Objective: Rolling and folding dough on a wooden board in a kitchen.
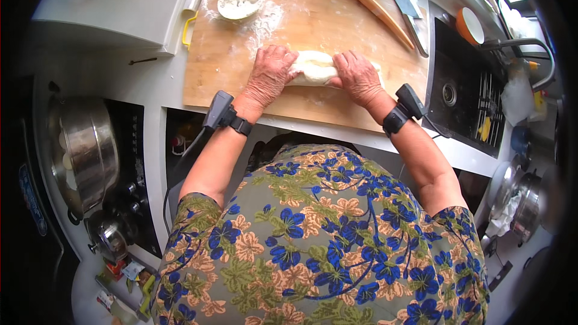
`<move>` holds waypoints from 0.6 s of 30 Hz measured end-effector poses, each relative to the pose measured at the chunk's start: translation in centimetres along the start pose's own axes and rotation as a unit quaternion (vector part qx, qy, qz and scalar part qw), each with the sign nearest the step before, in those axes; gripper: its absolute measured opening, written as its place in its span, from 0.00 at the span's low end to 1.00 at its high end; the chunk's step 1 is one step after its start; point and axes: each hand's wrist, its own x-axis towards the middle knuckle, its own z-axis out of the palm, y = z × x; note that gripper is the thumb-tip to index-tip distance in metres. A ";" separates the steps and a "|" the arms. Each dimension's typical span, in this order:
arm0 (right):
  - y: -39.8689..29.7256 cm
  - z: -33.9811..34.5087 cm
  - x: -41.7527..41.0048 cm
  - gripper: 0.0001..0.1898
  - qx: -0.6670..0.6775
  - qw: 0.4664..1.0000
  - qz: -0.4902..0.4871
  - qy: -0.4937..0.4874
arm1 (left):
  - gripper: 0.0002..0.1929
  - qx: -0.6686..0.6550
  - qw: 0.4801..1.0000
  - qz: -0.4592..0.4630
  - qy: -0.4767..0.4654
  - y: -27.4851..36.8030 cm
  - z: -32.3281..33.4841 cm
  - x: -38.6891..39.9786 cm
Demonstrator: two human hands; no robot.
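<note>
A thick roll of pale dough (315, 67) lies crosswise on a floured wooden board (216, 67). My left hand (272, 70) grips its left end, with the fingers curled over the top. On the right end, my right hand (355, 72) holds the dough in the same way, thumb on the near side. Between the hands, a lengthwise fold shows in the dough. Both palms hide the ends of the roll in part. Beyond my left hand stands a bowl of flour (240, 1), with loose flour (267, 22) scattered beside it.
A tapered wooden rolling pin (368, 6) and a cleaver (405, 6) lie at the board's far right. A dark sink (451, 92) with a faucet (542, 47) adjoins the right side. Left are a large steel steamer pot (88, 153) and a cooktop (137, 180).
</note>
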 end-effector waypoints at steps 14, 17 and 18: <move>-1.0 -0.1 -0.2 0.23 -0.020 0.999 0.007 0.034 | 0.36 0.043 0.991 0.118 0.036 1.7 2.5 1.0; -2.3 2.3 -2.4 0.25 -0.032 0.996 -0.018 0.076 | 0.32 0.009 0.993 0.113 0.017 2.0 1.8 1.7; -2.7 2.8 -2.5 0.24 -0.051 0.993 -0.035 0.102 | 0.32 0.010 0.993 0.114 0.017 2.1 1.7 1.9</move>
